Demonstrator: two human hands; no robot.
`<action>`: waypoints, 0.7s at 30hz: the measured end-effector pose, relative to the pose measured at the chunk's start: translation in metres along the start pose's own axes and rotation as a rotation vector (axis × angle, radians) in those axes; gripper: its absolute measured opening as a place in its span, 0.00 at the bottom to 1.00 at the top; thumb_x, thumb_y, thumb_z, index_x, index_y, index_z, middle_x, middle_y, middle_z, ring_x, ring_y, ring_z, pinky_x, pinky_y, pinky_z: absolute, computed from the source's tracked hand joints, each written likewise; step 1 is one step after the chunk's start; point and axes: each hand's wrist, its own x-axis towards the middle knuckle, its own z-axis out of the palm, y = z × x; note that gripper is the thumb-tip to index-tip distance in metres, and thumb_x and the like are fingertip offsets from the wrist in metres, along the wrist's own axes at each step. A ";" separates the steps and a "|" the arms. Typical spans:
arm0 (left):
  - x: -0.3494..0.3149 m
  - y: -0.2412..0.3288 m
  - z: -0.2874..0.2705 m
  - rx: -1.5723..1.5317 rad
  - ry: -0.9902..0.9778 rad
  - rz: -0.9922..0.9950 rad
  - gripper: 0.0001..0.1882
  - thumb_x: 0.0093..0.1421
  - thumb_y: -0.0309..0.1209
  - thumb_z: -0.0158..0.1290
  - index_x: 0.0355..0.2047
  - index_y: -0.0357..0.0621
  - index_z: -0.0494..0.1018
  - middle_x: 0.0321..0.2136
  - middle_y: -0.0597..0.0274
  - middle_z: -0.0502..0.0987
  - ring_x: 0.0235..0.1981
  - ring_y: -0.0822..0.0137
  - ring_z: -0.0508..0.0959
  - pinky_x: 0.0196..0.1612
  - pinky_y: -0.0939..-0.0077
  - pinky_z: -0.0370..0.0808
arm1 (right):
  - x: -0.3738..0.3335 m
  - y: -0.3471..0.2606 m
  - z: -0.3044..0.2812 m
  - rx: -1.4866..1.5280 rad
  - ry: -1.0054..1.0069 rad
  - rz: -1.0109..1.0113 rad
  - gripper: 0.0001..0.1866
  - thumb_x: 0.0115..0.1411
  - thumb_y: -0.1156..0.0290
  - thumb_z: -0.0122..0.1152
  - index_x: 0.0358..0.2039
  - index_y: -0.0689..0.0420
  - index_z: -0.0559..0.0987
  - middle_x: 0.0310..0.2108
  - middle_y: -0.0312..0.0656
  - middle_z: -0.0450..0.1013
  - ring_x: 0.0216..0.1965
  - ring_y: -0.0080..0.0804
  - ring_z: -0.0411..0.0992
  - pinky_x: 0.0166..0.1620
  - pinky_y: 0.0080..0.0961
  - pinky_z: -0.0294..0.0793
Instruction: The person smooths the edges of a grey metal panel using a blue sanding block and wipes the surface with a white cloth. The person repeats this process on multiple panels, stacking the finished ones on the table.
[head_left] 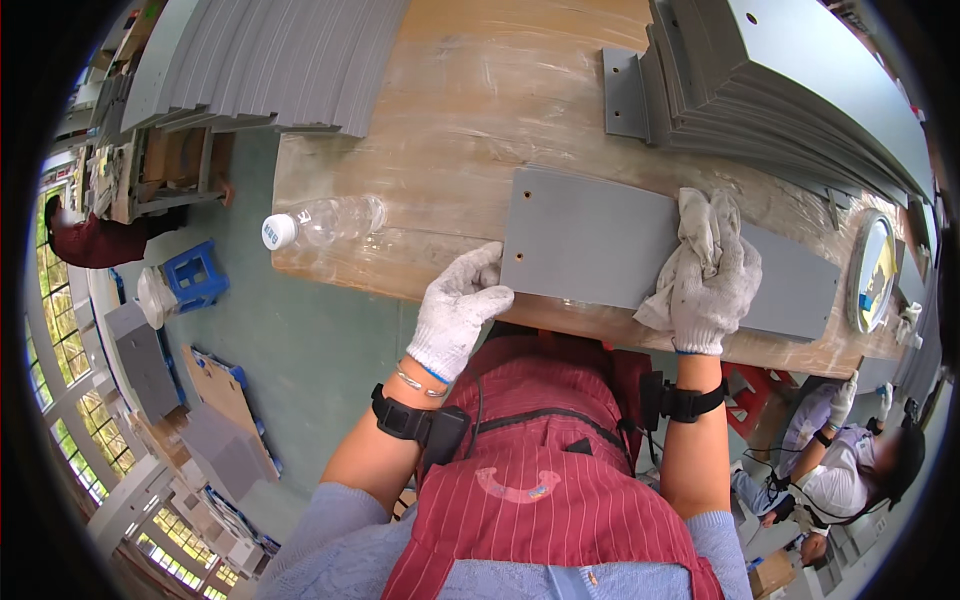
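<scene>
A flat grey panel (590,245) with small corner holes lies along the near edge of a wooden table (470,110). My left hand (455,310), in a white work glove, grips the panel's near left corner. My right hand (710,290), also gloved, presses a dirty white rag (700,235) onto the panel's middle. Both wrists carry black strapped devices. I wear a red striped apron.
A clear plastic bottle (320,222) lies on the table's left edge. Stacks of grey panels sit at the back left (270,60) and back right (780,90). A round tin (870,270) rests at the right. A seated person (850,460) works at lower right, another person (85,240) far left.
</scene>
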 end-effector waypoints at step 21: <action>0.002 -0.017 -0.027 -0.404 -0.174 -0.077 0.27 0.63 0.23 0.57 0.62 0.32 0.67 0.45 0.59 0.78 0.45 0.65 0.80 0.50 0.69 0.80 | 0.008 -0.026 -0.028 0.592 -0.370 0.412 0.19 0.59 0.70 0.63 0.50 0.62 0.77 0.43 0.44 0.77 0.45 0.34 0.75 0.49 0.30 0.76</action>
